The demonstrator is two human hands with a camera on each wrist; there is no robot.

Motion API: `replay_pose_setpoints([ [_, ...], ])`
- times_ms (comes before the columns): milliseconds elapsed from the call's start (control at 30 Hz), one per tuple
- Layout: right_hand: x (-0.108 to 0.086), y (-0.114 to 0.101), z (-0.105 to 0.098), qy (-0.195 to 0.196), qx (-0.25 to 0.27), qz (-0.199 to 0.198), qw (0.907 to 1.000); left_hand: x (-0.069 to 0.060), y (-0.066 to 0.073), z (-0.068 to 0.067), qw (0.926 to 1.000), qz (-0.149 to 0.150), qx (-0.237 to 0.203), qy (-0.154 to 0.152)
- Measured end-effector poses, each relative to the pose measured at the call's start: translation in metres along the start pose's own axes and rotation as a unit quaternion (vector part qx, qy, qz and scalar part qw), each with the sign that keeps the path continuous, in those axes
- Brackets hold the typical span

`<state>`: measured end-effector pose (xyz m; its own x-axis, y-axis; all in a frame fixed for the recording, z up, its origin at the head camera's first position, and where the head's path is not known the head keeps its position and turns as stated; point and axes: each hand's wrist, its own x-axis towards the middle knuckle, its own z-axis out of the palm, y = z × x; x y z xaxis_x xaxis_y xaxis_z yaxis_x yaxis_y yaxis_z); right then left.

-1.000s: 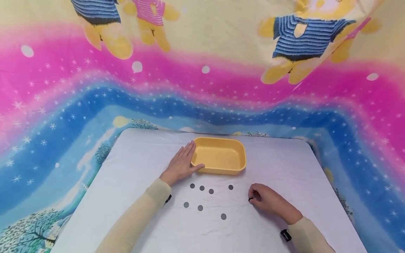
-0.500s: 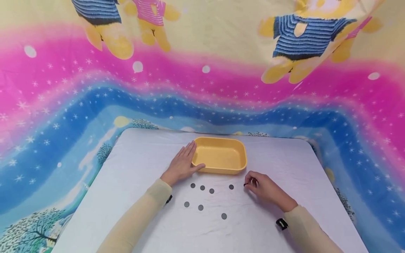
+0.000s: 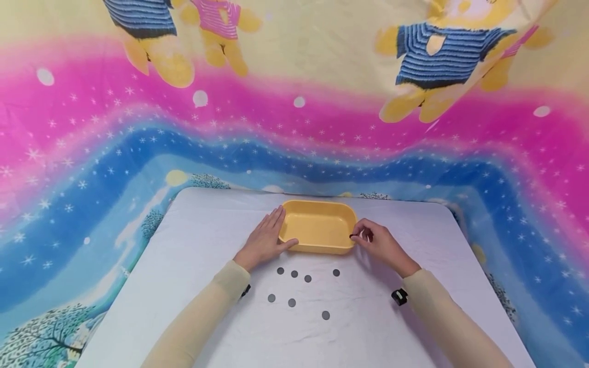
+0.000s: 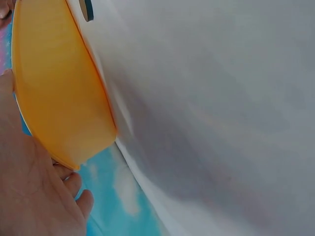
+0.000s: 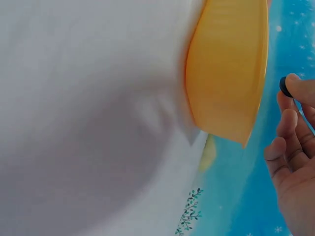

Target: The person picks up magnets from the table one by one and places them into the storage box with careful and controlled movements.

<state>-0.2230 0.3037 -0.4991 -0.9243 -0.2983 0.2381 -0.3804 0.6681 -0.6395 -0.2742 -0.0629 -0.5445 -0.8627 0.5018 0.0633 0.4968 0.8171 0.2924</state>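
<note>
1. Yellow tray (image 3: 317, 230), landmark for this report: it is sitting level on the white-covered table (image 3: 377, 332), its long side facing the person. The wide side is opening upward, leaving the interior accessible from above.
2. Left hand (image 3: 264, 243): it is lying extended, not clenched, at the tray's left end. Its fingers are running along the end wall and its thumb is reaching over the near-left corner. In my judgement it is bracing the tray against sliding.
3. Right hand (image 3: 382, 245): it is grasping one dark disc (image 5: 283, 87) between thumb and index finger at the tray's right end. The other fingers are curving loosely below. The wrist view is showing a gap between disc and tray rim. The fingertip pinch is probably serving because the disc is small and thin.
4. Seven more discs are lying flat on the tray's near side, well apart from its wall or just off it: three discs (image 3: 294, 274) in a slanting row, a lone disc (image 3: 336, 273) before the right half, a pair of discs (image 3: 271, 298) farther out on the left, and an outermost disc (image 3: 325, 315). Their spacing is presumably making each easy to pinch singly.
5. Printed cloth (image 3: 294, 133) is hanging beyond the tray's far side.
</note>
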Motion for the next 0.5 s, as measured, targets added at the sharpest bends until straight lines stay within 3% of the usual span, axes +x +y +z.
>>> replay_pose_setpoints([
  [300, 0.036, 0.002, 0.007, -0.036, 0.018, 0.024, 0.9989, 0.000, 0.002, -0.001, 1.0000, -0.008, -0.002, -0.004],
  [500, 0.060, 0.008, 0.020, -0.065, 0.011, 0.012, 0.9977, -0.001, 0.002, -0.001, 0.9999, -0.007, -0.002, -0.009],
])
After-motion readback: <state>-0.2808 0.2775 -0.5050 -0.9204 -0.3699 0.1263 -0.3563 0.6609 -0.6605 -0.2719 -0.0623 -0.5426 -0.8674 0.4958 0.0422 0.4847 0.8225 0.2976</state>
